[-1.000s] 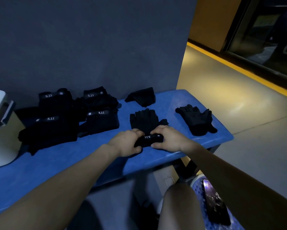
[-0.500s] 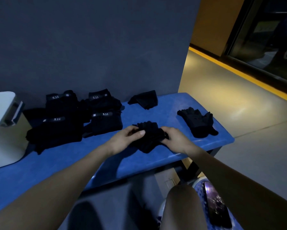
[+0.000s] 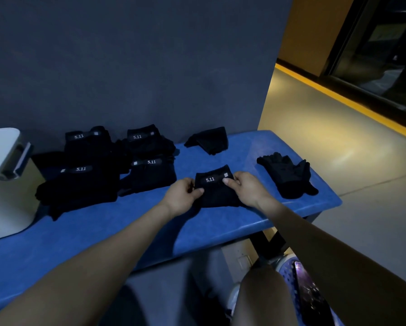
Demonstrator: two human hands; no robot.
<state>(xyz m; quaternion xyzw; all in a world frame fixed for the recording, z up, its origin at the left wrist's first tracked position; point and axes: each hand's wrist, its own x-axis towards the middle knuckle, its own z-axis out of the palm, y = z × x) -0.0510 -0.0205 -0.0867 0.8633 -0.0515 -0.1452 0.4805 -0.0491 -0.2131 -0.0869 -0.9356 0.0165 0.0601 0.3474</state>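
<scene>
At the far left of the frame a pale box (image 3: pixel 7 184) sits on the blue table (image 3: pixel 126 234). Right of it, in the left-centre, lie four dark stacks (image 3: pixel 117 168) of banded gloves, close together and partly touching.

Just right of centre, the left hand (image 3: pixel 182 196) has its fingers curled, with thumb and forefinger pinching the left edge of the glove (image 3: pixel 217 192). The glove lies flat on the table, well short of the near edge, with its "5.11" band (image 3: pixel 212 179) facing up at the far end. The right hand (image 3: pixel 247 189) grips the glove's right edge, thumb on the end of the band and the other fingers curled beside it.

The glove looks like soft black fabric, so it is probably light, limp and not fragile. It would likely sag or unfold if lifted by one corner. The band is likely its firmest part, so both ends of the band, where the hands now sit, seem the best places to hold it. A pinch should be enough, as the cloth is unlikely to slip.

Above it, in the upper centre, lies a small dark cloth (image 3: pixel 209 140). Toward the right end of the table a heap of loose gloves (image 3: pixel 289 176) lies apart from the held one.
</scene>
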